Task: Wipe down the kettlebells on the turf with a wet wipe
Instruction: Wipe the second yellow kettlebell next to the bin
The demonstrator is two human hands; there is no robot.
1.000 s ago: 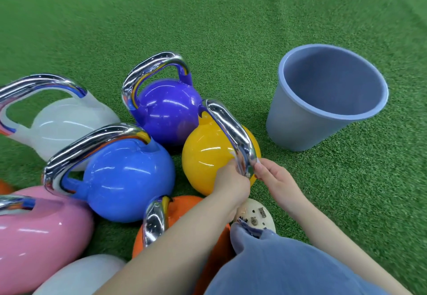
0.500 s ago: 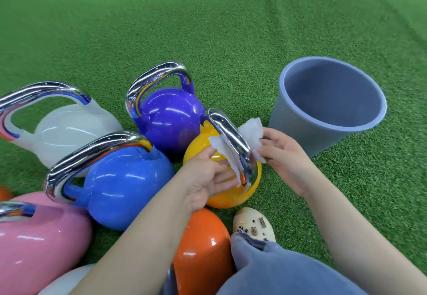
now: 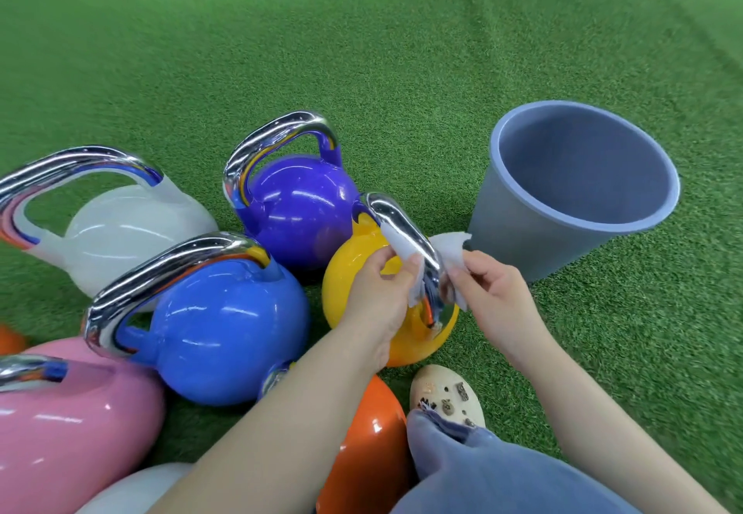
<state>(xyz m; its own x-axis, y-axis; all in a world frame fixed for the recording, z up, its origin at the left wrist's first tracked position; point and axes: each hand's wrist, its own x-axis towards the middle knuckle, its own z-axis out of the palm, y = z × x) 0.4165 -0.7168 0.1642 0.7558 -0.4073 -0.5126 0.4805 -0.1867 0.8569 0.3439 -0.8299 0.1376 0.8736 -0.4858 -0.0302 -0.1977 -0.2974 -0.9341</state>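
Pinching white wet wipe (image 3: pixel 450 250) with both hands: my left hand (image 3: pixel 376 300) grips one end left of chrome handle (image 3: pixel 406 240), my right hand (image 3: pixel 494 294) grips other end on right. Wipe looped under handle of glossy yellow kettlebell (image 3: pixel 354 292), touching it. Yellow kettlebell sits on green turf (image 3: pixel 362 51), against purple kettlebell (image 3: pixel 297 208), near blue kettlebell (image 3: pixel 225 324). Grey-blue plastic bucket (image 3: pixel 522 240) stands just right. Orange kettlebell (image 3: pixel 370 441) beside my cream clog (image 3: pixel 446 397).

Bright, even overhead light; white glare streaks on glossy kettlebells (image 3: pixel 225 336); wide-angle bending at edges.
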